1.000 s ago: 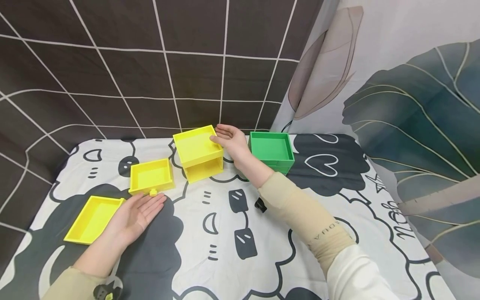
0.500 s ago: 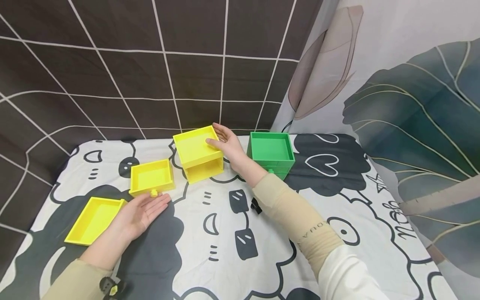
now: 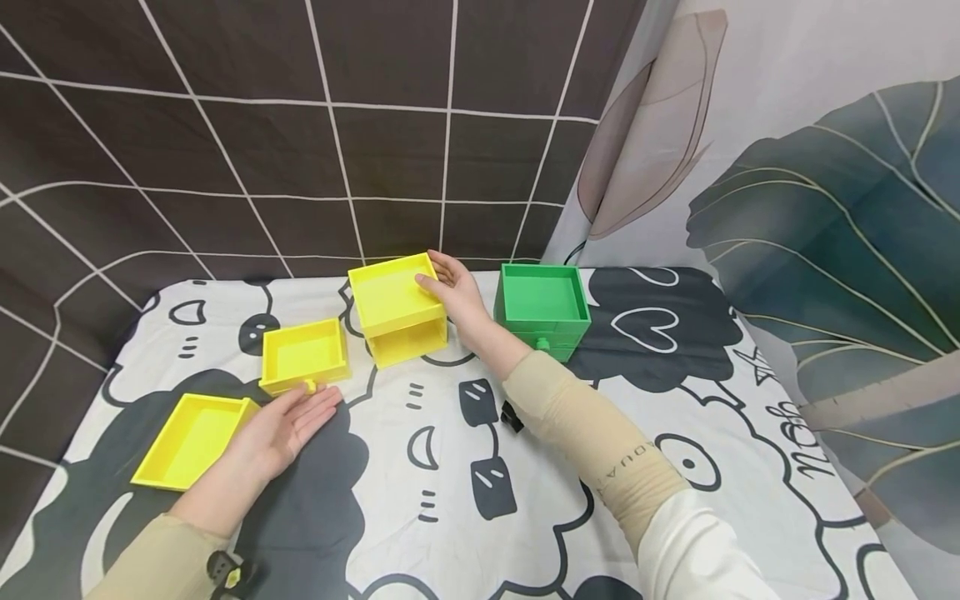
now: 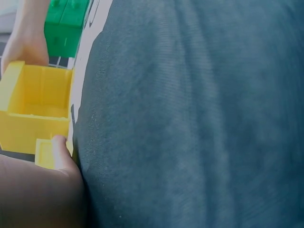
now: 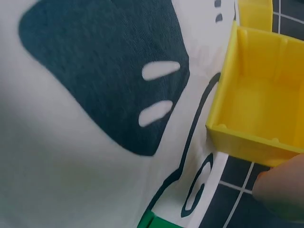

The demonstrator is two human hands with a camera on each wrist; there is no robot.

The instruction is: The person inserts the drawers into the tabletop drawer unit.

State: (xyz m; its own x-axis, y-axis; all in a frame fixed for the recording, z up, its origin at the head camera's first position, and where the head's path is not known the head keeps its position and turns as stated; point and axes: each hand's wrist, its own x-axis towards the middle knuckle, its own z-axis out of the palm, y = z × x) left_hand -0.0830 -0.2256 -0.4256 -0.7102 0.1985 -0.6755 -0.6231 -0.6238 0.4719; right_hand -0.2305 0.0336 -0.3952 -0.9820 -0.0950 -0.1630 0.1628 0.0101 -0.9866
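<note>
A yellow box (image 3: 397, 308) with a tray-like top and a hollow front stands at the table's back middle. My right hand (image 3: 457, 292) holds its right side, the thumb over the top rim and the fingers along the outer wall. In the right wrist view a blurred fingertip lies at the edge of the yellow box (image 5: 266, 99). To the left lies a small yellow drawer (image 3: 303, 354) with a knob on its front. My left hand (image 3: 281, 429) is palm up with fairly straight fingers, its fingertips right at the drawer's knob. Another yellow drawer (image 3: 187, 442) lies behind the left wrist.
A green box (image 3: 542, 304) with a knobbed drawer front stands right of the yellow one. The printed cloth (image 3: 420, 550) covers the table. A dark grid-patterned curtain (image 3: 262, 142) hangs behind the back edge, and a leaf-patterned curtain (image 3: 840, 217) is at the right.
My right hand has shifted slightly left, its thumb farther over the yellow box's rim. My left hand has moved slightly right along the small drawer's front. The boxes stay almost in place.
</note>
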